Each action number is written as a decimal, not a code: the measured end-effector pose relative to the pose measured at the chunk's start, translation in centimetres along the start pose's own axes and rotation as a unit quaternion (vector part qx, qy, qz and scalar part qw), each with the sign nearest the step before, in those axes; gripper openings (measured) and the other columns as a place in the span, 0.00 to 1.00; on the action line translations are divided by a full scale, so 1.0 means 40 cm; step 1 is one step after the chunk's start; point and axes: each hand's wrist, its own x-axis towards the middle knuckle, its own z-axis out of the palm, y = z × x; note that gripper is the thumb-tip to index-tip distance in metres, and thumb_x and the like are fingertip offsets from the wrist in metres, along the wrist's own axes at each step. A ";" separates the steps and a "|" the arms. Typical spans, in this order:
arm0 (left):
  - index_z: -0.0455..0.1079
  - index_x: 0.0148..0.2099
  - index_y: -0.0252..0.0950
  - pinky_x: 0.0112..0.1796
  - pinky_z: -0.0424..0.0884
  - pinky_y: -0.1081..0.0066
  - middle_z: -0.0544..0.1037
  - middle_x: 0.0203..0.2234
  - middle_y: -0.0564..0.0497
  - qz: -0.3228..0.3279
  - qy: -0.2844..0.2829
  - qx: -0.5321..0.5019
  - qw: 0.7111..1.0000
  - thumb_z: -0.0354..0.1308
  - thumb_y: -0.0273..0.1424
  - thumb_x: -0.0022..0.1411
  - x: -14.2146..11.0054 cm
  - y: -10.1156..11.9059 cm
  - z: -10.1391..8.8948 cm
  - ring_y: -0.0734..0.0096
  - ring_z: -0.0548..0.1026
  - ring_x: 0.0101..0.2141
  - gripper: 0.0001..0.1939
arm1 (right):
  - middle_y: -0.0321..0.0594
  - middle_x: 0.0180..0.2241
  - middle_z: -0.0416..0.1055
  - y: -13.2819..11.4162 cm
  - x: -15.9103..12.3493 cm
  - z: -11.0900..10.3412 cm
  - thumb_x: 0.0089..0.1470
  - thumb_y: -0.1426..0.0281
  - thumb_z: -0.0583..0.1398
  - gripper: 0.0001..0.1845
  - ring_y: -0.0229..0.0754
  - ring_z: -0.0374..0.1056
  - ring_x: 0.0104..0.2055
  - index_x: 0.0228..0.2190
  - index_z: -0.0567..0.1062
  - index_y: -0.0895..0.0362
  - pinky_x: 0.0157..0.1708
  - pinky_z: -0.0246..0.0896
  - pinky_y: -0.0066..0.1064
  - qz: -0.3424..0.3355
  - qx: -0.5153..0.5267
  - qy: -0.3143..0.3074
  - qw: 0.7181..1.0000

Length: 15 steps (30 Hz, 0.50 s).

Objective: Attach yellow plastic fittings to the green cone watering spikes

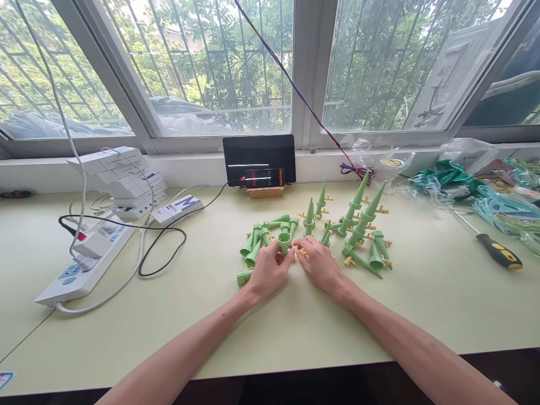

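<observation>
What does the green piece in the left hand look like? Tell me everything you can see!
The green piece is light green and looks like smooth plastic. Its round, hollow mouth faces up toward the camera, with a rim around it, and the body narrows below. The left hand grips it over the table, and the fingers hide much of its lower part. The right hand is close beside it, but I can't tell whether its fingertips touch it.

Over a dozen green pieces (366, 218), one screwdriver (493, 246)
</observation>
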 end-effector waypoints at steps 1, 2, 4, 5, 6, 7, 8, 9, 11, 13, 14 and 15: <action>0.68 0.31 0.37 0.22 0.60 0.72 0.70 0.20 0.54 -0.001 -0.003 0.002 1.000 0.59 0.41 0.60 0.000 0.000 0.000 0.75 0.66 0.19 0.13 | 0.42 0.43 0.71 0.001 0.001 0.001 0.61 0.76 0.53 0.12 0.41 0.70 0.40 0.45 0.72 0.55 0.40 0.62 0.31 -0.001 -0.001 0.003 1.000; 0.67 0.31 0.37 0.22 0.59 0.72 0.70 0.20 0.54 -0.002 -0.007 0.007 1.000 0.58 0.41 0.60 0.000 -0.001 -0.001 0.75 0.64 0.19 0.13 | 0.42 0.42 0.71 0.002 0.001 0.001 0.61 0.76 0.53 0.12 0.41 0.70 0.39 0.44 0.72 0.55 0.39 0.61 0.31 -0.002 -0.002 0.006 1.000; 0.67 0.31 0.36 0.22 0.57 0.72 0.70 0.21 0.54 -0.001 -0.016 0.020 1.000 0.57 0.41 0.61 0.000 -0.003 -0.002 0.77 0.62 0.18 0.13 | 0.41 0.41 0.71 0.004 0.001 0.003 0.61 0.77 0.53 0.12 0.41 0.69 0.38 0.44 0.72 0.55 0.39 0.61 0.31 -0.001 -0.007 0.006 1.000; 0.66 0.31 0.36 0.22 0.56 0.72 0.70 0.21 0.54 0.000 -0.020 0.025 0.999 0.56 0.41 0.62 0.000 -0.004 -0.002 0.77 0.61 0.18 0.13 | 0.41 0.41 0.71 0.005 0.001 0.003 0.61 0.77 0.53 0.12 0.41 0.69 0.38 0.44 0.72 0.55 0.38 0.61 0.31 0.000 -0.009 0.003 1.000; 0.66 0.31 0.36 0.22 0.56 0.72 0.70 0.22 0.54 -0.001 -0.022 0.028 0.999 0.56 0.41 0.62 0.000 -0.006 -0.002 0.77 0.61 0.19 0.13 | 0.41 0.41 0.71 0.005 0.001 0.003 0.61 0.77 0.53 0.12 0.41 0.69 0.38 0.44 0.72 0.55 0.38 0.61 0.31 0.000 -0.009 0.000 1.000; 0.66 0.32 0.36 0.22 0.56 0.72 0.70 0.22 0.54 -0.001 -0.023 0.028 0.999 0.56 0.41 0.63 0.000 -0.007 -0.002 0.77 0.61 0.19 0.13 | 0.41 0.41 0.71 0.005 0.001 0.003 0.61 0.77 0.53 0.12 0.41 0.69 0.38 0.44 0.72 0.55 0.38 0.61 0.31 0.001 -0.007 -0.003 1.000; 0.67 0.32 0.36 0.22 0.56 0.72 0.70 0.22 0.54 -0.002 -0.023 0.026 0.999 0.56 0.41 0.63 0.000 -0.009 -0.002 0.77 0.62 0.19 0.13 | 0.41 0.42 0.71 0.005 0.000 0.003 0.61 0.77 0.54 0.13 0.41 0.70 0.39 0.45 0.72 0.55 0.38 0.61 0.30 0.001 -0.004 -0.005 1.000; 0.67 0.33 0.36 0.23 0.56 0.72 0.70 0.22 0.54 -0.002 -0.024 0.023 0.999 0.56 0.41 0.62 0.000 -0.010 -0.002 0.76 0.62 0.19 0.13 | 0.41 0.42 0.71 0.005 0.000 0.002 0.60 0.78 0.54 0.13 0.41 0.70 0.40 0.45 0.72 0.55 0.39 0.61 0.30 0.002 -0.002 -0.007 1.000; 0.67 0.33 0.36 0.23 0.56 0.72 0.69 0.21 0.55 0.000 -0.024 0.021 0.999 0.56 0.41 0.62 0.000 -0.012 -0.001 0.76 0.62 0.19 0.13 | 0.41 0.43 0.71 0.005 0.000 0.002 0.60 0.78 0.54 0.14 0.41 0.70 0.40 0.45 0.71 0.55 0.39 0.61 0.30 0.004 -0.001 -0.007 1.000; 0.67 0.34 0.36 0.23 0.56 0.72 0.69 0.21 0.55 0.004 -0.025 0.025 0.999 0.55 0.41 0.63 0.000 -0.013 -0.001 0.76 0.62 0.19 0.13 | 0.41 0.43 0.71 0.005 -0.001 0.002 0.59 0.79 0.54 0.15 0.41 0.70 0.40 0.46 0.71 0.55 0.38 0.61 0.30 0.008 -0.006 -0.007 1.000; 0.67 0.34 0.36 0.23 0.56 0.72 0.68 0.21 0.55 0.007 -0.024 0.028 0.999 0.55 0.41 0.63 0.000 -0.012 -0.001 0.76 0.62 0.19 0.13 | 0.42 0.43 0.71 0.006 -0.001 0.002 0.59 0.79 0.54 0.15 0.41 0.69 0.40 0.46 0.71 0.55 0.38 0.61 0.30 0.009 -0.009 -0.009 1.000; 0.67 0.34 0.36 0.22 0.56 0.72 0.68 0.20 0.55 0.009 -0.024 0.031 0.999 0.55 0.41 0.63 0.000 -0.012 -0.001 0.77 0.62 0.19 0.13 | 0.42 0.42 0.72 0.006 0.000 0.002 0.60 0.79 0.54 0.15 0.41 0.69 0.39 0.46 0.71 0.55 0.38 0.61 0.30 0.008 -0.011 -0.011 1.000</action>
